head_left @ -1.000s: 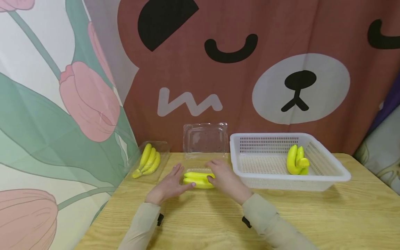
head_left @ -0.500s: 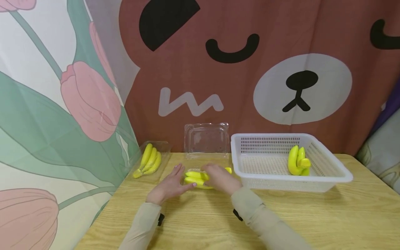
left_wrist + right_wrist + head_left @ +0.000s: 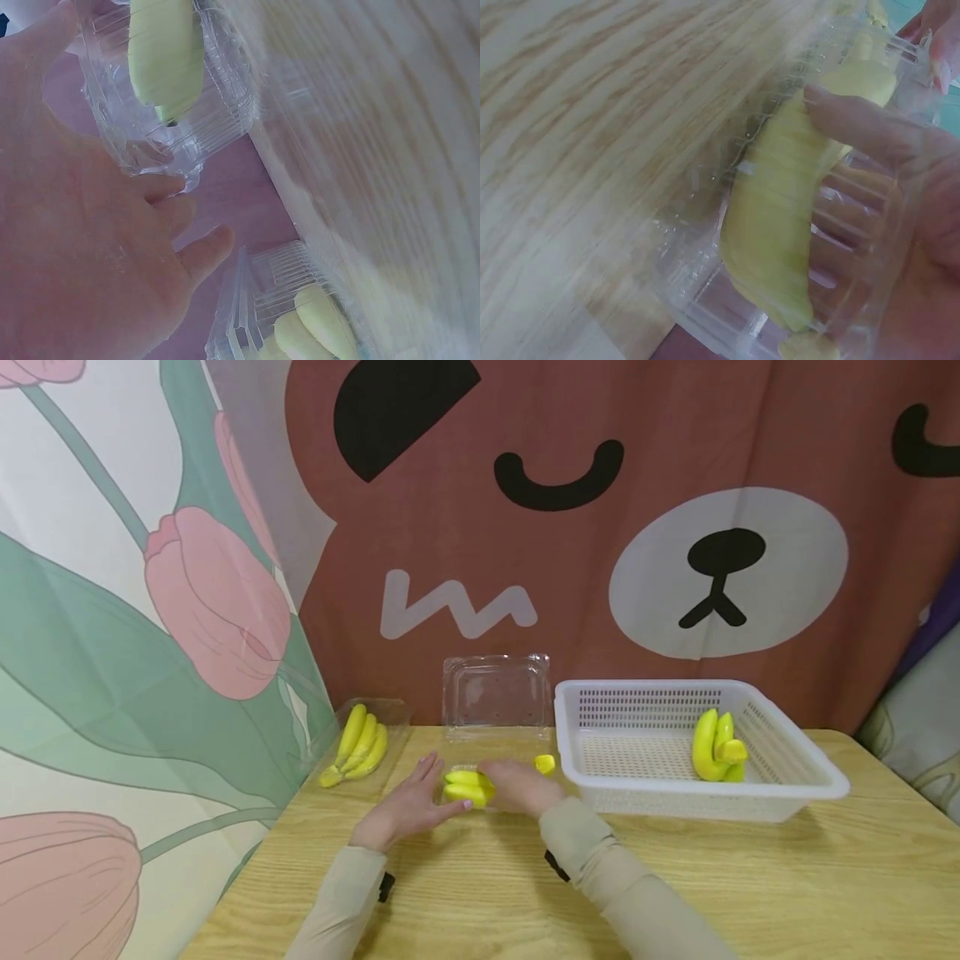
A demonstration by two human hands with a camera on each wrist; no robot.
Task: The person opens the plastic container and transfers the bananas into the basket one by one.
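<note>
A bunch of yellow bananas (image 3: 467,789) lies in a clear plastic clamshell box (image 3: 229,90) at the middle of the table. Its raised lid (image 3: 496,695) stands behind. My right hand (image 3: 517,787) holds the bunch from above; in the right wrist view the thumb (image 3: 855,124) presses across one banana (image 3: 769,214) and the other fingers reach along its far side. That hand hides the bunch's middle, while the stem end (image 3: 544,764) shows beyond it. At the box's left end my left hand (image 3: 405,810) rests with fingers extended, the thumb at the near edge.
On the right stands a white perforated basket (image 3: 701,789) holding another banana bunch (image 3: 712,747). A second clear box (image 3: 397,735) with a banana bunch (image 3: 358,747) sits at the table's left. A bear-print curtain (image 3: 570,568) hangs behind the wooden table (image 3: 480,893).
My right hand has slid leftward over the bananas, covering more of them and uncovering the stem end on the right. My left hand has stayed in place.
</note>
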